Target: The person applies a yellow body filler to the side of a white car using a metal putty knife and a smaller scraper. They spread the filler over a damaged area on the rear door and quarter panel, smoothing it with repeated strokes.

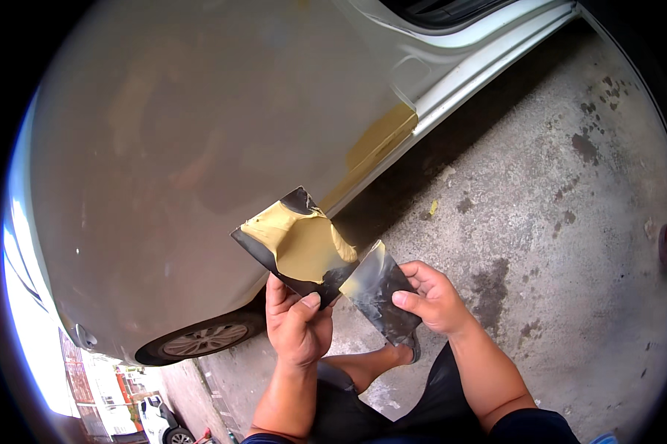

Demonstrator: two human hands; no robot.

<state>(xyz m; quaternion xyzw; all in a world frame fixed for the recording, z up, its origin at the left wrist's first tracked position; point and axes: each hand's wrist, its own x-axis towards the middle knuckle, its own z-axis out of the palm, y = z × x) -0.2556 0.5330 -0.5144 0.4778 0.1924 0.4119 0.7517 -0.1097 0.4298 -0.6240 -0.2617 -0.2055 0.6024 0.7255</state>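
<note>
My left hand [298, 322] grips the lower end of a dark flat palette [274, 260], thumb on top and fingers beneath. Yellow body filler [307, 248] is spread thickly over much of the palette's face. In my right hand [431, 300] is a dark, flat spreader [384, 296], pinched between thumb and fingers. Filler coats its upper edge, which lies close beside the palette's right corner; whether they touch I cannot tell. Beyond both hands is the car body panel [200, 148], with a yellow filler patch [381, 144] along its lower edge by the sill.
The pale door sill [489, 70] runs toward the upper right. A car wheel [204, 340] sits at lower left. Stained concrete floor [541, 222] spreads to the right, with a small yellow blob [433, 208] on it. Another white vehicle [159, 422] stands farther off at lower left.
</note>
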